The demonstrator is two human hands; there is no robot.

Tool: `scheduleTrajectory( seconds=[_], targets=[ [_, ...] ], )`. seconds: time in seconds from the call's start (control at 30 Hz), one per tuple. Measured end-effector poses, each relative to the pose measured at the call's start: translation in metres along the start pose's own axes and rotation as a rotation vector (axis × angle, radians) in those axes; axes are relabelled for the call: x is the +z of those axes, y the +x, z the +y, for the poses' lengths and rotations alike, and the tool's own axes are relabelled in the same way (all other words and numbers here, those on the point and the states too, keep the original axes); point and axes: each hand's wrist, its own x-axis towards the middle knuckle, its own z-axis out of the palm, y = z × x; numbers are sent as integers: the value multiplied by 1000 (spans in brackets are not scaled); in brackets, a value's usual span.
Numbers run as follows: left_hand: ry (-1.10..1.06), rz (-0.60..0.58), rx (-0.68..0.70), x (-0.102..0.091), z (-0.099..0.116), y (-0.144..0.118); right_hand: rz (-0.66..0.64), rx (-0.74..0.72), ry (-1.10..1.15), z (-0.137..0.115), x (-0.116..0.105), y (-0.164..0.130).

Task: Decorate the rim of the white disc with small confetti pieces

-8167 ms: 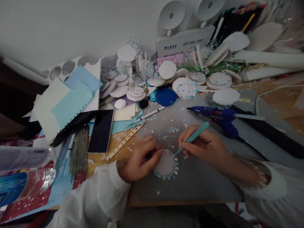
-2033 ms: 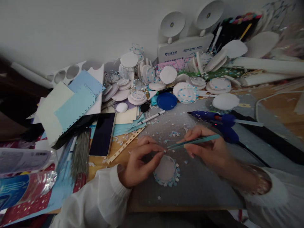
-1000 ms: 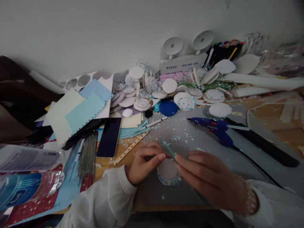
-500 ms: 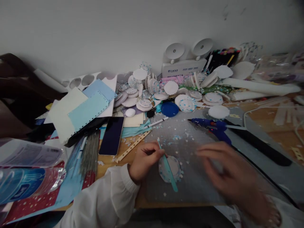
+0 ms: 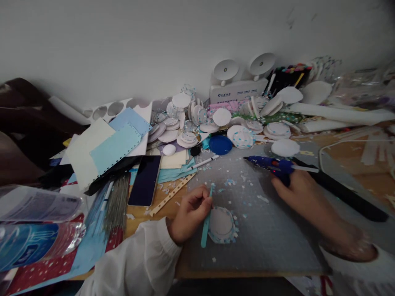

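Fingers of left hand (image 5: 189,211) pinched on teal tweezers (image 5: 206,220), which lie beside white disc (image 5: 221,224) on grey mat (image 5: 271,234). Right hand (image 5: 298,191) fingers curled around blue glue gun (image 5: 274,164) handle, gun resting on mat, well apart from disc.

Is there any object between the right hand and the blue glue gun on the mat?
Nothing visible stands between them: the right hand already touches the blue glue gun at its handle. The left hand holds the teal tweezers.
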Motion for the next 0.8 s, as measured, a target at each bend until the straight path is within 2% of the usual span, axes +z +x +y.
scheduleTrajectory(
  seconds=[0.17,0.3,0.37,0.43,0.57,0.8],
  targets=[
    [25,-8,-2,0,-2,1,74,34,2,-4,-4,8],
    [68,-34,19,-1,-4,2,-4,225,207,-21,-9,11],
    [97,-43,45,-2,-5,2,-67,249,339,-29,-6,6],
    [123,-46,69,-2,-6,2,-88,180,459,-31,1,-2],
    [163,-77,114,-3,-7,3,19,-21,664,-24,19,-16],
    [201,-122,162,-3,-4,3,49,-62,593,-24,20,-18]
  ],
)
